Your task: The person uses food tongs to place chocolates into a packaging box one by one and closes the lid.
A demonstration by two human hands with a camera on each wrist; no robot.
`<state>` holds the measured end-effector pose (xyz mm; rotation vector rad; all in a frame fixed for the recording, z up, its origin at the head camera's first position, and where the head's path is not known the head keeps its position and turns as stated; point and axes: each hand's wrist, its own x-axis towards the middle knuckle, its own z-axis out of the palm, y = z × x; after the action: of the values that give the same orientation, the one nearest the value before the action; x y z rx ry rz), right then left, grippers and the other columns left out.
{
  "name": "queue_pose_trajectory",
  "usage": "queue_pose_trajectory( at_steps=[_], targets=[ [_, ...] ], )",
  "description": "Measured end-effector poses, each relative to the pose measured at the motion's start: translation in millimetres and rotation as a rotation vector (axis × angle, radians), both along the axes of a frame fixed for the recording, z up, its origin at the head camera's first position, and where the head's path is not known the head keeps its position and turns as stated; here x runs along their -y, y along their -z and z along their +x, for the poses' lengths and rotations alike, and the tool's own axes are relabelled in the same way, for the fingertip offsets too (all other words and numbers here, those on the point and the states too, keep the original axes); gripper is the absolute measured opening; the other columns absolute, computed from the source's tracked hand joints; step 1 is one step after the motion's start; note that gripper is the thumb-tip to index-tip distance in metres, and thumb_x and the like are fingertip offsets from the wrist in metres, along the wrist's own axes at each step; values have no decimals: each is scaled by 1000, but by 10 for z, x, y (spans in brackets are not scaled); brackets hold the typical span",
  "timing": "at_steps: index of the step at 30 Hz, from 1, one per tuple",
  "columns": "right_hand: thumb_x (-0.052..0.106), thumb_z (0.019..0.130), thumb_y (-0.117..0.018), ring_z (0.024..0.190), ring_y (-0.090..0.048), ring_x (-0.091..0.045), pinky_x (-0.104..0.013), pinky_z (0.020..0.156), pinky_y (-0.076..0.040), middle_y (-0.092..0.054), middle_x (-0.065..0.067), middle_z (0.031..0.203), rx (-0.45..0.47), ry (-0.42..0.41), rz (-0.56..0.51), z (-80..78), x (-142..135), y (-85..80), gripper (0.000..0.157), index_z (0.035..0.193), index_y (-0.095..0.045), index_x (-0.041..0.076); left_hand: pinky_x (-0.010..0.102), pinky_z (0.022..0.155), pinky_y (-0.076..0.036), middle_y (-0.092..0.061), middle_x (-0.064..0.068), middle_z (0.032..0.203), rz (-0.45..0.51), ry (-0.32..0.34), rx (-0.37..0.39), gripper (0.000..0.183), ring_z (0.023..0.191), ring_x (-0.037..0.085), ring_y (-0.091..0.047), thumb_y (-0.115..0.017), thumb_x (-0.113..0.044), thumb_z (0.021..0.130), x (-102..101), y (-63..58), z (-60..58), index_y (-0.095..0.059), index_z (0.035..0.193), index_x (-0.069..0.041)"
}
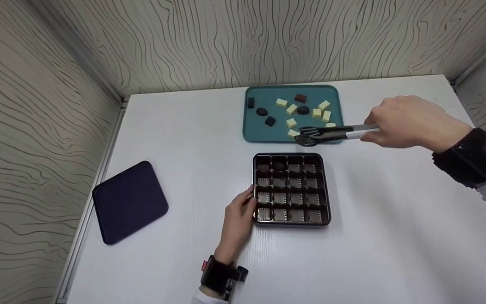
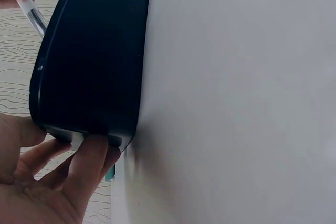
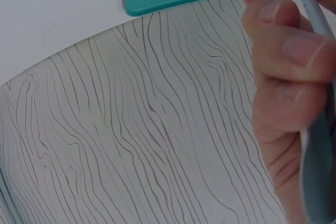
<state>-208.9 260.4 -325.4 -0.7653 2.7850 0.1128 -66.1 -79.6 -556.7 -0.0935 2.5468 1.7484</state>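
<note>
Right hand (image 1: 409, 122) curled round the handles of a pair of tongs (image 1: 331, 136): pale, silvery handles, black arms, slotted black tips. Tips lie close together, over the near edge of a teal tray (image 1: 260, 133) and just beyond the box; cannot tell whether anything sits between them. Left hand (image 1: 238, 215) laid against the left wall of the chocolate box (image 1: 289, 224), fingers loosely bent and spread, fingertips and thumb touching the wall without closing round it. Box: square, dark and glossy, rounded corners, on the white table (image 1: 192, 139) in front of the tray; brown insert of four by four compartments with ridged floors. Back row, from left: a brown piece (image 1: 263, 166), then a dark oval chocolate (image 1: 279, 165). On the tray: cream-white blocks (image 1: 291, 123), mostly toward the right; dark ovals (image 1: 303, 110), smooth and domed; dark cubes (image 1: 270, 121) at left; one reddish-brown block (image 1: 300, 98) near the back. Dark purple lid (image 1: 131, 202) lies skewed, well left of the box.
</note>
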Motion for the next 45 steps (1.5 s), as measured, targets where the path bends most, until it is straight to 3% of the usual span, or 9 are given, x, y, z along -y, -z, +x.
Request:
queue_pose_trajectory(
  at_steps=[7, 14, 37, 45],
  targets=[
    [27, 88, -79, 60, -53, -12, -33, 52, -46, -65, 6, 66, -7, -74, -3, 152, 102, -25, 12, 84, -79, 15, 48, 124, -45, -64, 14, 150, -9, -7, -6, 44, 137, 30, -64, -57, -20, 108, 18, -2, -9, -57, 150, -8],
    [27, 87, -81, 56, -50, -12, -33, 50, -44, -62, 6, 64, -55, -146, 9, 207, 178, -9, 14, 79, -74, 17, 51, 120, -49, -65, 15, 148, -37, -8, -32, 42, 130, 32, -67, -57, -19, 108, 25, 22, -7, -59, 149, -7],
    [27, 85, -83, 57, -48, -16, -34, 52, -46, -56, 1, 62, -64, -217, 73, 131, 366, 24, 26, 71, -65, 14, 52, 122, -47, -66, 17, 146, -19, -2, -32, 43, 133, 33, -65, -58, -20, 108, 16, 13, -8, -59, 148, -7],
    [26, 86, -81, 55, -43, -16, -30, 50, -41, -49, 3, 58, -78, -272, 130, 53, 434, -34, 33, 65, -57, 17, 49, 121, -48, -66, 15, 147, -29, -2, -43, 43, 134, 32, -66, -57, -21, 108, 7, 17, 6, -58, 149, -8]
  ],
)
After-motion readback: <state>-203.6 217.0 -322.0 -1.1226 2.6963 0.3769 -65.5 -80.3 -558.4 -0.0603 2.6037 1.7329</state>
